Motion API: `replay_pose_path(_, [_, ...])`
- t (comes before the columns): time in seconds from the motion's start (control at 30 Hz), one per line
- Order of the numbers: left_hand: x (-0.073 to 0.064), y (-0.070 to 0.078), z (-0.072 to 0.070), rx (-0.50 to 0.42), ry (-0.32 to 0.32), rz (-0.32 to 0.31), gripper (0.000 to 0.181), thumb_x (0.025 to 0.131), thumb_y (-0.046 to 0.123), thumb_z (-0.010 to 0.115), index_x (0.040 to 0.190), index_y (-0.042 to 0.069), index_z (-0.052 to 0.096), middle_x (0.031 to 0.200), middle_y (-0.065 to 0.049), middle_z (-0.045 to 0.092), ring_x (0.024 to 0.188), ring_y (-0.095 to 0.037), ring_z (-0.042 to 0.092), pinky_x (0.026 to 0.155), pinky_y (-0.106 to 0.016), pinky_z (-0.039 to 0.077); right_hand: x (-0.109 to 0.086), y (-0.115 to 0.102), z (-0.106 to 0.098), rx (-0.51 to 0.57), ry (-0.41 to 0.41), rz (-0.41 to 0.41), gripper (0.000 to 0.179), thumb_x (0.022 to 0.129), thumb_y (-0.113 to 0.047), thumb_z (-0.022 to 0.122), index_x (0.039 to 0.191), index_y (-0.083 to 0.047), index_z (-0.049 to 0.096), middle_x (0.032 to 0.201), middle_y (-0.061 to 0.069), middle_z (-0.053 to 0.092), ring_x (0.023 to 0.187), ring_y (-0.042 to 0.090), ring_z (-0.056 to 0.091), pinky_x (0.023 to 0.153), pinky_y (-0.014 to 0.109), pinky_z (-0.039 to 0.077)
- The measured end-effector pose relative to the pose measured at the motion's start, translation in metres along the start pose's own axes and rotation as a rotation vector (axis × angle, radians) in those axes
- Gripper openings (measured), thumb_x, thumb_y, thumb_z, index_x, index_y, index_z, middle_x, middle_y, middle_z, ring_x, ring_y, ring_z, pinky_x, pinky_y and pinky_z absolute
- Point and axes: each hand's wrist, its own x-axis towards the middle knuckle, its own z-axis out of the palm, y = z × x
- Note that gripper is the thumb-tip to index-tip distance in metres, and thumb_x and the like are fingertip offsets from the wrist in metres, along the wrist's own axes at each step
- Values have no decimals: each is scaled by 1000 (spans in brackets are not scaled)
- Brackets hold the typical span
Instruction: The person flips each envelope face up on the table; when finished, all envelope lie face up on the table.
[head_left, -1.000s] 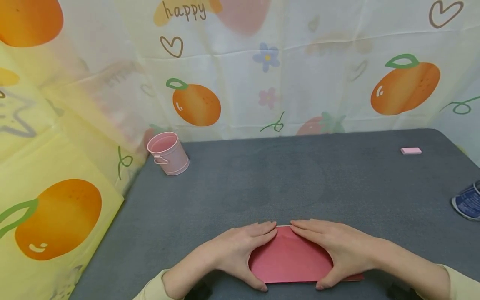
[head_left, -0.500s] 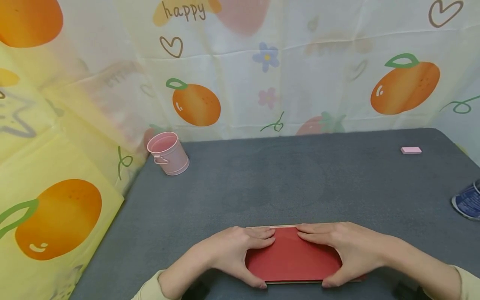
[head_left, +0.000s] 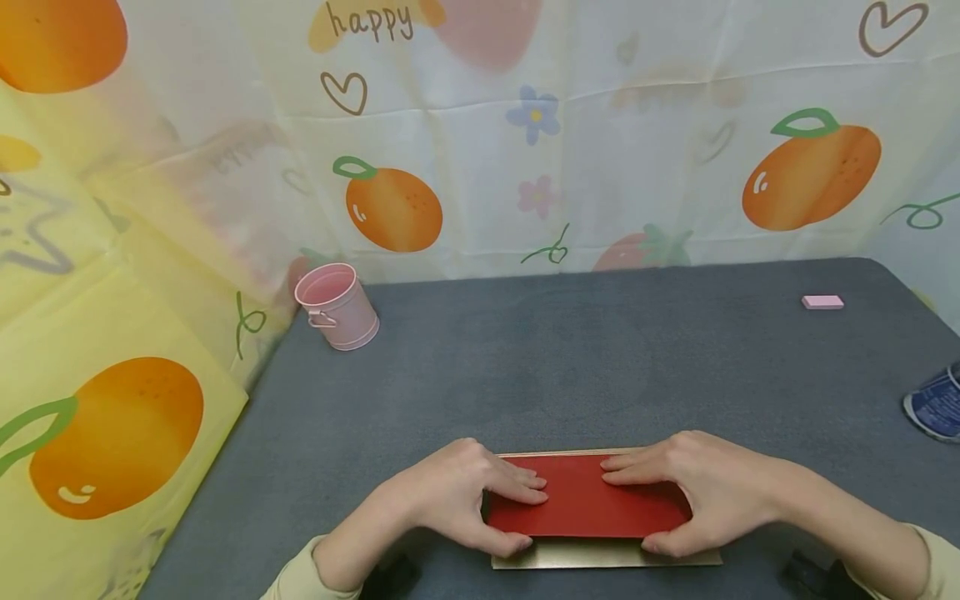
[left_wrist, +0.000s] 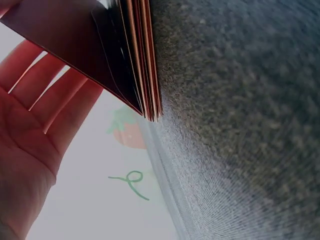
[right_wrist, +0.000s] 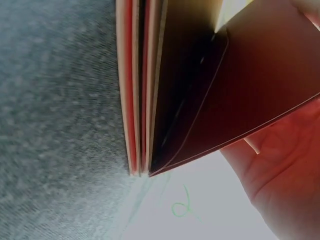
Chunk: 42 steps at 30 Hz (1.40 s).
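A red envelope lies on top of a flat stack at the front of the table, its near edge raised. A gold surface shows beneath that edge. My left hand holds the envelope's left side, fingers across the top and thumb at the near edge. On the other side my right hand grips it in the same way. Both wrist views show the underside of the envelope, with a curved seam, tilted away from the stack and meeting it along the far edge. Thin red and pale layers form the stack's sides.
At the table's back left stands a pink bucket. A small pink block lies at the back right, and a dark blue can is at the right edge. A fruit-printed cloth hangs behind the grey table.
The red envelope's near edge has come up, uncovering gold beneath it. My thumbs have risen with that edge, and my hands have moved slightly apart.
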Motion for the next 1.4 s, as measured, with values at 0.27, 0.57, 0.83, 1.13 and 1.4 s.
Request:
replay_pose_path(0.27, [0,-3,0,-20,79,61,33,83,31,74,113,17,75,115,3,70,109,5,59,87,-12,46,4,-5,-5,-45,40,-68,45,91,-38,65,132,-21,62,129,-6,61,113,12,61,81,31,55])
replay_pose_path(0.57, [1,-7,0,42,133,111,32,83,32,72,111,16,75,113,5,70,108,5,60,87,-13,46,10,-15,-4,-203,121,-142,42,81,-16,71,123,-14,68,119,-5,67,101,9,66,67,17,50])
replay_pose_path(0.83, [-4,-20,-4,72,228,140,36,78,16,74,114,15,74,113,6,70,105,2,62,84,-15,49,12,-6,-5,-301,303,-229,40,75,-6,73,114,-13,73,108,-6,71,91,2,68,63,16,51])
replay_pose_path(1.13, [-6,-42,-7,-136,428,61,26,85,-3,69,108,7,75,103,-2,73,96,-6,68,78,-24,55,18,7,-12,-261,508,-309,29,99,-21,49,110,-15,74,99,-6,74,72,-7,61,54,6,37])
replay_pose_path(1.4, [2,-48,-9,-439,643,-119,16,84,-3,72,100,-1,75,91,-7,74,82,-15,70,69,-31,56,26,16,-21,-112,586,-328,20,96,-16,58,104,-13,76,92,-3,74,75,-2,66,58,12,48])
